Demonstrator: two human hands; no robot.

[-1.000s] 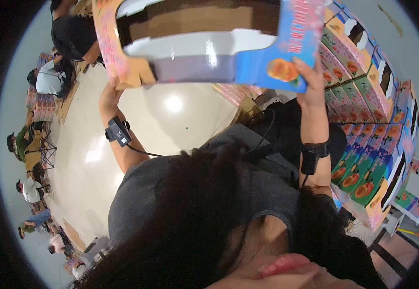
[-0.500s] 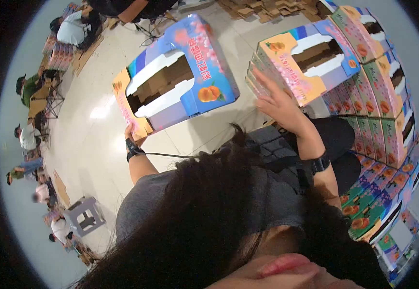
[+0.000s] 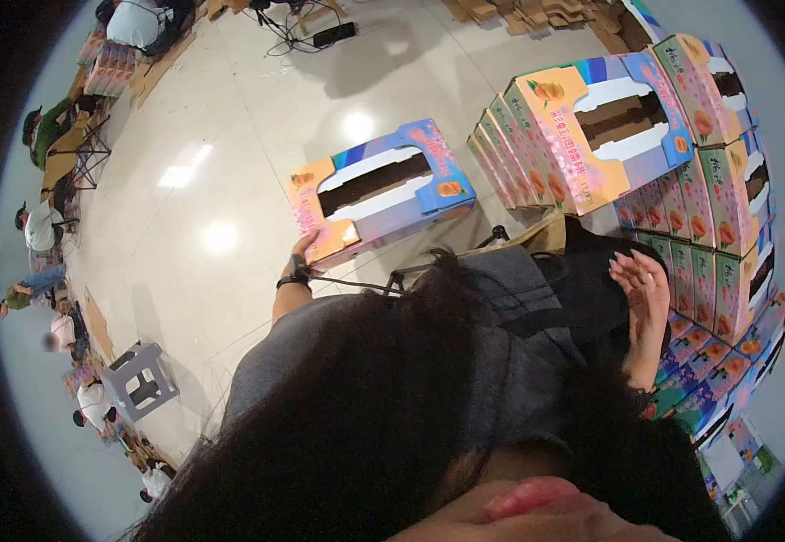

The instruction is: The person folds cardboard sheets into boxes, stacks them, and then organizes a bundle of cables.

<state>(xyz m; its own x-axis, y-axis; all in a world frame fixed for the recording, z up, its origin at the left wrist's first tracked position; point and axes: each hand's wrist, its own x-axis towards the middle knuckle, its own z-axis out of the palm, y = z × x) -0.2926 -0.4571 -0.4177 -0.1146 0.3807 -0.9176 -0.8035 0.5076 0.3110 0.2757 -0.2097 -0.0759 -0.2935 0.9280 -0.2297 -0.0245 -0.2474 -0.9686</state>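
Note:
My left hand point(image 3: 307, 247) grips the lower left corner of a printed fruit box point(image 3: 383, 226), orange and blue with an opening in its top. The box is held out over the tiled floor. My right hand point(image 3: 643, 282) is near my lap at the right, its fingers apart and holding nothing. Beyond it, a similar box point(image 3: 623, 167) stands at the front of a row of boxes point(image 3: 501, 154). Stacked boxes point(image 3: 713, 190) rise to the right of my right hand.
A grey stool point(image 3: 142, 381) stands on the floor at the lower left. Several people work along the left side, one in a green top point(image 3: 46, 135). Flattened cardboard point(image 3: 528, 13) lies at the top. Cables and a black device point(image 3: 335, 34) are on the floor.
The box in my left hand has moved lower and appears smaller. My right hand has left the box at the right and drawn back toward my lap. The view has shifted.

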